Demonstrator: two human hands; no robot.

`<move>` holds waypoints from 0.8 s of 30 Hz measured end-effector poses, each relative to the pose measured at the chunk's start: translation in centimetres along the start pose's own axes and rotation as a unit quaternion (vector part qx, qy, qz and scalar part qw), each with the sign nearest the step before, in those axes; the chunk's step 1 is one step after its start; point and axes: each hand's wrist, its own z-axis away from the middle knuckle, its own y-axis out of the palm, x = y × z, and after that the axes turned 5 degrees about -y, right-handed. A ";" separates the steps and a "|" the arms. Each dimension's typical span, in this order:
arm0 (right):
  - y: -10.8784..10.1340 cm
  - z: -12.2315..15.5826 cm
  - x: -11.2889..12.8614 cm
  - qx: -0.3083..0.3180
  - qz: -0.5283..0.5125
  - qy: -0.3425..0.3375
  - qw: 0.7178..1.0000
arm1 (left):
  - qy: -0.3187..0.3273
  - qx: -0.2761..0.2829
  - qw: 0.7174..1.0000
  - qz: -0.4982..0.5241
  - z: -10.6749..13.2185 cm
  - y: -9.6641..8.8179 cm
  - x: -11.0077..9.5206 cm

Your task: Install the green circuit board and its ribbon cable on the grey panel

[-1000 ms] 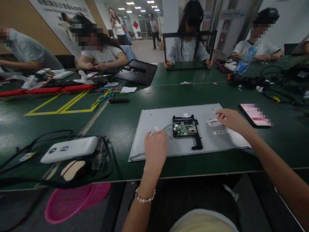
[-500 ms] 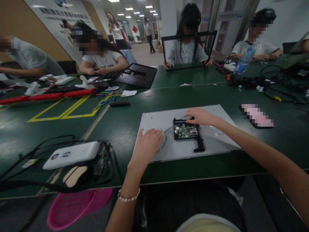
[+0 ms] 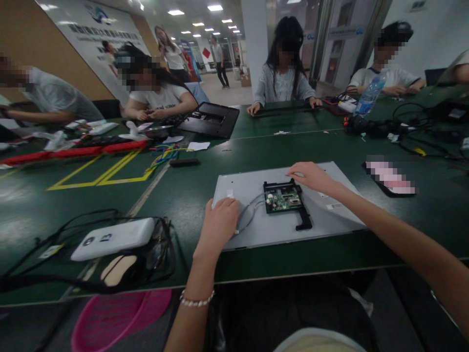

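A flat grey display panel lies face-down style on the table before me, its plain metal back upward. On it sits a black plastic bracket around a green circuit board. Grey cables run from the board toward the left. My left hand rests over the panel's left part by the cable ends, fingers extended and slightly bent. At the bracket's upper right corner, my right hand has its fingertips drawn together; whatever lies between them is too small to make out.
Right of the panel lies a phone. To the left are a white power bank, a computer mouse and black cables. Across the table, people sit near a black laptop part, a black frame and a water bottle.
My left hand has come down and slightly left onto the panel. My right hand has shifted a little right along the bracket. Opposite, a person has lowered the black frame to the table.
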 end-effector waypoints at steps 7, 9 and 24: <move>-0.9 3.9 -2.0 0.023 0.105 0.021 0.994 | -0.020 0.001 1.000 0.022 0.1 0.3 0.3; -0.3 4.9 -3.0 0.035 0.085 0.027 0.995 | -0.019 -0.004 0.999 0.034 0.0 0.6 0.2; -0.2 5.6 -4.4 0.034 0.013 0.019 0.999 | 0.247 0.030 0.953 0.172 -7.0 -5.0 -6.1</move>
